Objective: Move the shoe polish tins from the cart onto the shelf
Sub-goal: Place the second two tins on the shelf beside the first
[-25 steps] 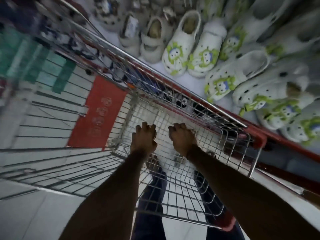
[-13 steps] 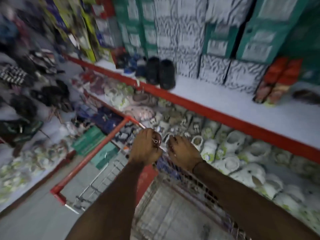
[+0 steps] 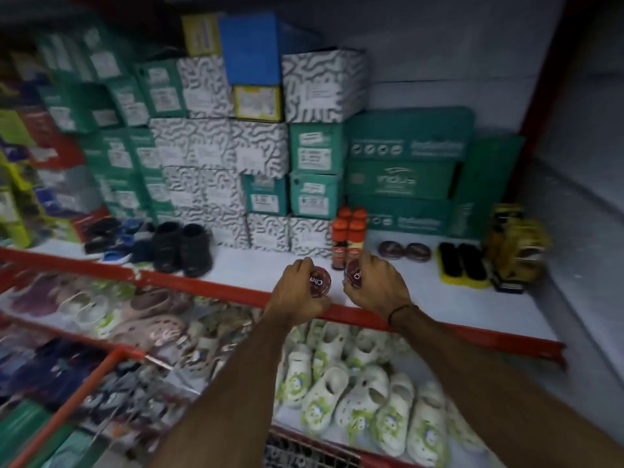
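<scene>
Head view: we look down along both forearms at a white shelf [image 3: 256, 268] with a red front lip; much of the frame is motion-blurred.
Left hand [image 3: 297, 292]: fingers curled round a dark red round tin, the left tin [image 3: 320, 281], white lettering partly readable, disc tipped up on edge toward us.
Right hand [image 3: 374, 285]: fingers closed round a second one, the right tin [image 3: 354, 275], also tipped on edge; dark band at the wrist.
Where the tins are: both over the front strip of the shelf, just behind the red lip; we cannot tell if either touches the board yet.
Already shelved: two tins [image 3: 405, 250] lie flat further back and to the right, just beside the brushes [image 3: 462, 266].
Neighbours: orange-capped bottles [image 3: 349, 238] stand directly behind the right hand, very near its knuckles; black shoes [image 3: 184, 248] well to the left.
Key relation: the shelved pair lies back and to the right of both hands, so we judge the right hand is nearer that row; the free board between bottles and pair is beyond its fingertips.
Axis: held tins have flat faces near vertical, so we judge they need rotating flat before release.
Risk: we think the bottles could be knocked on the way in.
Cart [image 3: 111, 366]: red frame at lower left, contents not readable.
</scene>
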### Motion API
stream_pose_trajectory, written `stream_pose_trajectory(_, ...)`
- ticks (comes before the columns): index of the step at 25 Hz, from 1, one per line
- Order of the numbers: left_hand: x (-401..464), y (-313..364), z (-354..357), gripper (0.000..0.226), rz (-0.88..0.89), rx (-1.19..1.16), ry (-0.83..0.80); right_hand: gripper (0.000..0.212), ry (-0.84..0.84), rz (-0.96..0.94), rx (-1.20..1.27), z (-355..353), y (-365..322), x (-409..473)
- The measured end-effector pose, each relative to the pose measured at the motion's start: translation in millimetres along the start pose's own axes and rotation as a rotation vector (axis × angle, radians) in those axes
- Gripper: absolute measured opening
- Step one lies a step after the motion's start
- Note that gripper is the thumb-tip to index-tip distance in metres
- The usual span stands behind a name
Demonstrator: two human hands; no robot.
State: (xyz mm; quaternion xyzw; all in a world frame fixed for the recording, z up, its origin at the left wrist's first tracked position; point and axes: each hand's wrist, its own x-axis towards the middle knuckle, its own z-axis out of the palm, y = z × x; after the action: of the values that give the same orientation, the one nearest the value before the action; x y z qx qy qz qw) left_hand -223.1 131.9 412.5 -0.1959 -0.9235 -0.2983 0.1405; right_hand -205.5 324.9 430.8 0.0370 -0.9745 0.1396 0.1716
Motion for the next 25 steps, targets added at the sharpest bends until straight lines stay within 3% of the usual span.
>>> stream_pose_trajectory(4,32.0,51.7,60.0,0.043,0.008,-0.068,-0.139,0.039,-0.107,0.175,-0.101,-9.6,78.3,-13.5)
stream_pose_trajectory(8,51.7,76.3,106.6,0.018,0.072,-0.073,-0.195,0.023,-0.119,0.124,-0.213,-2.2,111.8,-16.5)
stream_pose_trajectory(11,71.4,85.0,124.7,0.039,0.154,-0.013,-0.246,0.017,-0.040,0.115,-0.309,0.7,127.0,-12.4)
stream_pose_trajectory(14,84.8,88.8,139.3,0.056,0.162,0.042,-0.227,0.039,-0.064,0.117,-0.348,5.8,144.7,-4.0)
stream_pose_trajectory(19,98.5,85.3,151.5,0.062,0.200,0.145,-0.209,0.050,-0.105,0.117,-0.376,11.2,163.5,8.7)
stream_pose_trajectory(25,107.3,84.5,156.2,0.058,0.228,0.192,-0.220,0.044,-0.135,0.133,-0.386,13.1,169.9,17.6)
